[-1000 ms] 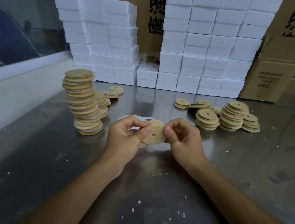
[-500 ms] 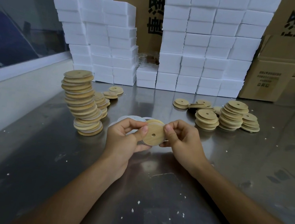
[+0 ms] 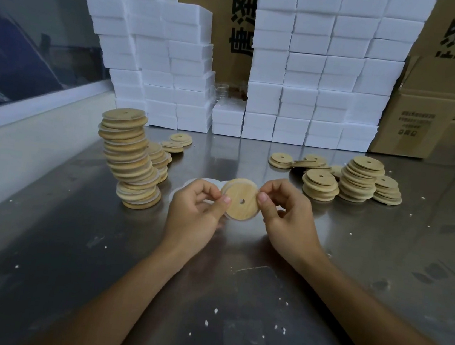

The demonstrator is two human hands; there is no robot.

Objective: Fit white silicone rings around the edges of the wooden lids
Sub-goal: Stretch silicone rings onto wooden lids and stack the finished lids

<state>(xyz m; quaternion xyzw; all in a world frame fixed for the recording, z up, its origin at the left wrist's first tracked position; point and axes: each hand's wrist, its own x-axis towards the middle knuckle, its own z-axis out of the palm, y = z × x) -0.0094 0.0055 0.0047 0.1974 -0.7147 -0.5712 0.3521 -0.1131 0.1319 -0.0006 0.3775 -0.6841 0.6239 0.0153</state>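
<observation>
turned flatter toward the camera, wooden lid (image 3: 241, 200) is pinched between left hand (image 3: 195, 214) and right hand (image 3: 286, 217).

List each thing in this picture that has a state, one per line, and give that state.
Held wooden lid: off the table, flat face toward the camera, white ring at its rim.
Left hand: pinching the lid's left edge.
Right hand: pinching the lid's right edge.
Tall lid stack: standing, leaning, white rings showing between lids.
Right lid stacks: short, no rings visible.
Loose white rings: lying flat on the table behind the hands.
</observation>
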